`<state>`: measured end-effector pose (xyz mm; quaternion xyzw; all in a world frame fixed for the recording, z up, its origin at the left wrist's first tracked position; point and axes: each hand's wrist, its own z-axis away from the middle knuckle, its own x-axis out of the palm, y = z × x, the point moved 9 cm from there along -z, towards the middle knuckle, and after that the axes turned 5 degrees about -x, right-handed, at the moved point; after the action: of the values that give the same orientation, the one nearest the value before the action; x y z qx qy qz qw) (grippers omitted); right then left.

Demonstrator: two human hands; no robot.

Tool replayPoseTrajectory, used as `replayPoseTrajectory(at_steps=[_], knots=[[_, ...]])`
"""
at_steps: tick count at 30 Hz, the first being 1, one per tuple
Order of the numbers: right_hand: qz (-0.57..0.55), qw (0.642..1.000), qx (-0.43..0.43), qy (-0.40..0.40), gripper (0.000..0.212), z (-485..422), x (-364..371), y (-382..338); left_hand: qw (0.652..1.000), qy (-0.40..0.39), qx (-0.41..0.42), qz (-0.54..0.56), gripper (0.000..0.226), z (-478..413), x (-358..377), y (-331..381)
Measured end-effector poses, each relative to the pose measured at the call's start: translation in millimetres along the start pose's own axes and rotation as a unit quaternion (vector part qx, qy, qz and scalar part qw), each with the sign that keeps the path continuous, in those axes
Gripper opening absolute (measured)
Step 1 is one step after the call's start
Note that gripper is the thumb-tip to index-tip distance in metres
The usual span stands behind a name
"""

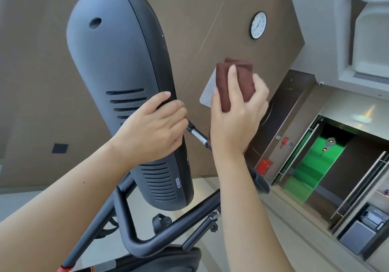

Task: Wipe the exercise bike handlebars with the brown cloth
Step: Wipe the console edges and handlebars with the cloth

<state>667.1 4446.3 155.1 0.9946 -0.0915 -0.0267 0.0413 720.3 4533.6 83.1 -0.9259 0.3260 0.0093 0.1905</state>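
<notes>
My right hand [235, 113] pinches the folded cloth [235, 82], just right of the bar [197, 134]. Bar runs left-to-right between my hands; left hand [151, 128] grips its left end at the console [117, 71].

1 head-worn view, tilted sideways, looks close over the bike console [126, 94] toward a wall clock [258, 25].

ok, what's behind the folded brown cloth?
Behind the folded brown cloth, held in the right hand, a pale rectangular wall card shows at its left edge, on the brown wall panel. The rest of the card is covered.
</notes>
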Motion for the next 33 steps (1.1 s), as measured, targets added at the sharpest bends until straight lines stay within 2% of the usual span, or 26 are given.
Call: replayPoseTrajectory(at_steps=[4, 8, 12, 18, 21, 23, 28, 33], knots=[[0.073, 0.996, 0.003, -0.041, 0.041, -2.5, 16.6, 0.1, 1.0, 0.006, 0.002, 0.001, 0.019, -1.2, -1.6, 0.5], [0.04, 0.999, -0.001, -0.004, 0.04, 33.8, 8.8, 17.6, 1.0, 0.005, 0.007, -0.001, 0.018, -0.3, -0.5, 0.9], [0.016, 1.0, -0.019, -0.005, 0.039, 77.9, 6.3, 36.8, 1.0, -0.001, -0.001, 0.003, 0.017, -0.8, -1.0, -0.1], [-0.102, 0.994, -0.026, -0.013, 0.037, 97.6, -13.3, 56.8, 1.0, -0.008, -0.02, 0.02, 0.017, -2.3, -3.0, -1.2], [-0.167, 0.984, 0.01, 0.055, 0.039, 64.6, -28.6, 52.1, 0.999, -0.01, -0.024, 0.025, 0.017, -2.5, -3.8, -0.1], [-0.146, 0.987, 0.029, 0.069, 0.039, 41.1, -25.8, 43.0, 0.999, -0.019, -0.023, 0.023, 0.018, -2.0, -3.6, 0.4], [-0.031, 0.999, 0.01, -0.031, 0.037, 46.8, 4.0, 21.8, 0.998, -0.041, -0.028, 0.027, 0.022, 1.2, -1.7, 1.4], [0.002, 0.998, -0.057, -0.008, 0.039, 77.5, 5.5, 33.3, 0.997, -0.058, -0.029, 0.034, 0.027, 5.1, -2.3, 0.4]])
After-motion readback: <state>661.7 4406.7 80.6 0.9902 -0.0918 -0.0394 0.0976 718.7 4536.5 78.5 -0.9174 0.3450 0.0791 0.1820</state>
